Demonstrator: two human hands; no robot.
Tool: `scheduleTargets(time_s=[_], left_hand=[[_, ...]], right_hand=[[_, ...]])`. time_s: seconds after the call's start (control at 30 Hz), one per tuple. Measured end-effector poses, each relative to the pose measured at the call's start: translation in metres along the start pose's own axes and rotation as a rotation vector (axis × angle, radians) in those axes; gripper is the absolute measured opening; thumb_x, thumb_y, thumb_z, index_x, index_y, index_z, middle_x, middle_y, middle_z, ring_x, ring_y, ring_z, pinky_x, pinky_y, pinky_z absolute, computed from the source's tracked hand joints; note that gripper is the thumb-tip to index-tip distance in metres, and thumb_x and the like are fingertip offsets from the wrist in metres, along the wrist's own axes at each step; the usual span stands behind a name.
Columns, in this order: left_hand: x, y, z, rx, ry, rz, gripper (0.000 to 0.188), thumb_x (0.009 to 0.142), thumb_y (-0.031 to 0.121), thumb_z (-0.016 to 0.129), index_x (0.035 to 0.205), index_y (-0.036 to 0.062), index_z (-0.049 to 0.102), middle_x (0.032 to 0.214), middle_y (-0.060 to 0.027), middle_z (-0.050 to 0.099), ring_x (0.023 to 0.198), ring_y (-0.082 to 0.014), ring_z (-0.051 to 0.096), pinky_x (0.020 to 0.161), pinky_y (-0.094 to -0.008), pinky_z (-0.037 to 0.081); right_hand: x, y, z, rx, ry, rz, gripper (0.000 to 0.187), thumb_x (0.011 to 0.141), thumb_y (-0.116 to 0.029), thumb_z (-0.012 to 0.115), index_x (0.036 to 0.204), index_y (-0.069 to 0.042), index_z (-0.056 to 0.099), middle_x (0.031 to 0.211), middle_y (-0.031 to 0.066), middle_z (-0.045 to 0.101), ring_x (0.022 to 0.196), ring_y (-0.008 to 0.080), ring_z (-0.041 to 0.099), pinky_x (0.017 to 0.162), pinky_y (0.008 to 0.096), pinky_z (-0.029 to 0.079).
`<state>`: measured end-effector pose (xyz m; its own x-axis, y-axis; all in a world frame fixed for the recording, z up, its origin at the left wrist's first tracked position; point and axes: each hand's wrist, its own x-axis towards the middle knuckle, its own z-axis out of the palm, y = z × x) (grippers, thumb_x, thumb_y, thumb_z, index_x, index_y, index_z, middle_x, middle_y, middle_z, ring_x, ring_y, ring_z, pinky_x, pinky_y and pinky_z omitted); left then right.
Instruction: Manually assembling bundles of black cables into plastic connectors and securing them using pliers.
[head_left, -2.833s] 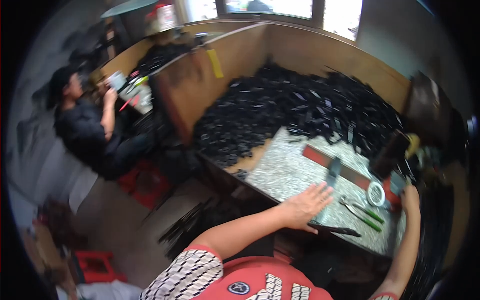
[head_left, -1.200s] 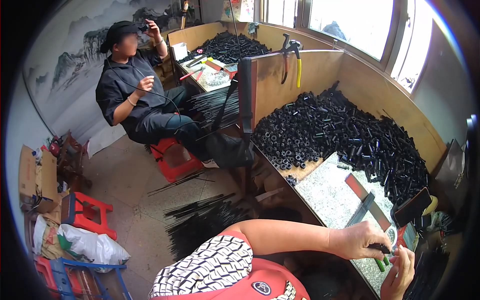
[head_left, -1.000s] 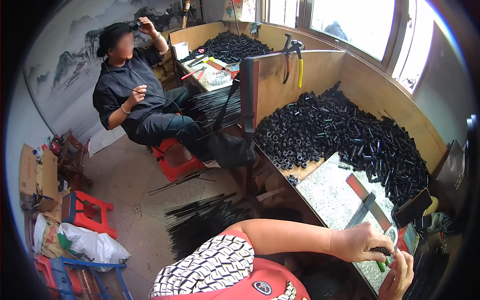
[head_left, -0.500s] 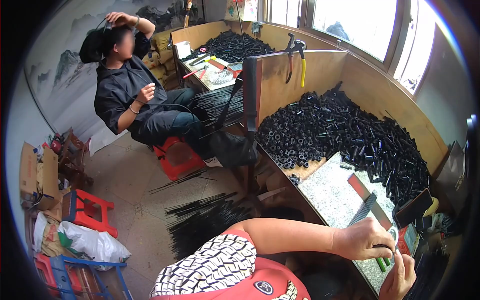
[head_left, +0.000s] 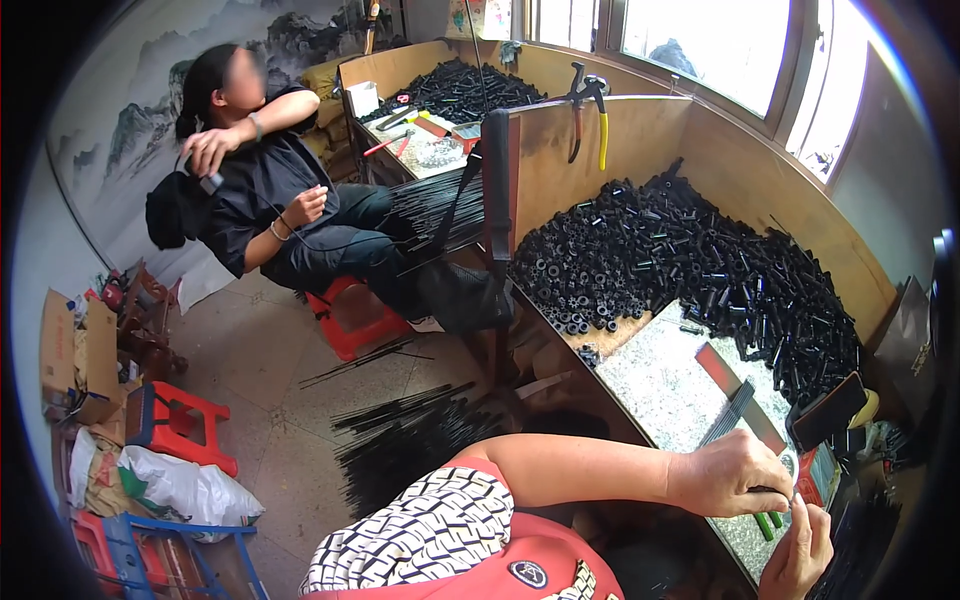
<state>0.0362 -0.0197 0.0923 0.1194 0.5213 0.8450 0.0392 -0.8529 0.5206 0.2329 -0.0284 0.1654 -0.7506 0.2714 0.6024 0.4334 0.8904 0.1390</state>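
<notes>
My left hand [head_left: 728, 475] is closed above the near end of the work surface, its fingers curled and a small dark piece [head_left: 768, 490] showing at the thumb. My right hand [head_left: 800, 550] meets it fingertip to fingertip, thumb and forefinger pinched. Whatever lies between those fingertips is too small to make out. A white ring-shaped item [head_left: 790, 466] shows just behind the left knuckles. Under the hands lies a tool with green handles [head_left: 768, 526], partly covered. Beyond them, a bundle of thin dark rods [head_left: 728, 412] rests across a flat red and grey bar [head_left: 740, 395] on the speckled board [head_left: 650, 385].
A heap of small black cylindrical parts [head_left: 680, 270] fills the wooden-walled bench [head_left: 600, 150]. Pliers with yellow handles [head_left: 604, 135] hang on the divider. At right stands a dark phone-like slab [head_left: 828, 412]. A co-worker [head_left: 260, 180] sits on a red stool [head_left: 350, 320]; dark rods [head_left: 400, 450] lie on the floor.
The co-worker has brought a black cap-like item down from the head to beside the shoulder. My own hands stay almost where they were.
</notes>
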Motion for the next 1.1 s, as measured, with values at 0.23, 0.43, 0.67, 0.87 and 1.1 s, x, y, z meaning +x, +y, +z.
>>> scheduleTargets(time_s=[0.23,0.43,0.67,0.87,1.1], left_hand=[[0.002,-0.004,0.001,0.053,-0.017,0.007,0.015,0.084,0.018,0.065,0.088,0.0042,0.064,0.074,-0.0116,0.064,0.070,-0.0301,0.062,0.063,-0.0382,0.048],[0.001,-0.009,0.001,0.086,-0.046,-0.038,0.020,0.084,0.024,0.067,0.088,0.0046,0.065,0.075,-0.0112,0.064,0.071,-0.0304,0.063,0.063,-0.0381,0.048],[0.002,-0.012,-0.003,0.068,-0.083,-0.077,0.023,0.082,0.027,0.068,0.086,0.0045,0.066,0.078,-0.0110,0.066,0.074,-0.0293,0.064,0.065,-0.0372,0.049],[0.004,-0.008,-0.005,0.101,-0.083,-0.062,0.022,0.082,0.027,0.069,0.086,0.0048,0.066,0.077,-0.0106,0.065,0.074,-0.0293,0.064,0.065,-0.0368,0.049],[0.004,-0.014,-0.002,0.071,-0.139,-0.016,0.024,0.082,0.029,0.070,0.090,0.0066,0.067,0.081,-0.0102,0.065,0.075,-0.0288,0.062,0.066,-0.0364,0.048]], right_hand=[[-0.002,0.002,0.001,0.000,-0.042,0.000,0.030,0.087,0.007,0.050,0.114,0.001,0.062,0.095,0.0193,0.063,0.080,0.0336,0.064,0.066,0.0380,0.051],[0.000,0.005,0.006,-0.014,0.089,0.049,0.016,0.087,0.007,0.057,0.102,0.003,0.062,0.097,0.0184,0.060,0.087,0.0338,0.062,0.072,0.0382,0.052],[-0.006,0.011,0.006,-0.010,-0.007,0.063,0.016,0.087,0.006,0.058,0.101,0.002,0.064,0.093,0.0185,0.060,0.084,0.0332,0.063,0.071,0.0374,0.052],[-0.026,0.024,0.017,0.068,0.059,0.139,0.025,0.087,0.012,0.048,0.110,0.002,0.052,0.095,0.0196,0.051,0.081,0.0295,0.055,0.069,0.0345,0.047],[-0.020,0.016,0.013,0.037,0.038,0.077,0.029,0.076,0.011,0.056,0.104,0.002,0.058,0.090,0.0164,0.053,0.081,0.0291,0.056,0.069,0.0367,0.047]])
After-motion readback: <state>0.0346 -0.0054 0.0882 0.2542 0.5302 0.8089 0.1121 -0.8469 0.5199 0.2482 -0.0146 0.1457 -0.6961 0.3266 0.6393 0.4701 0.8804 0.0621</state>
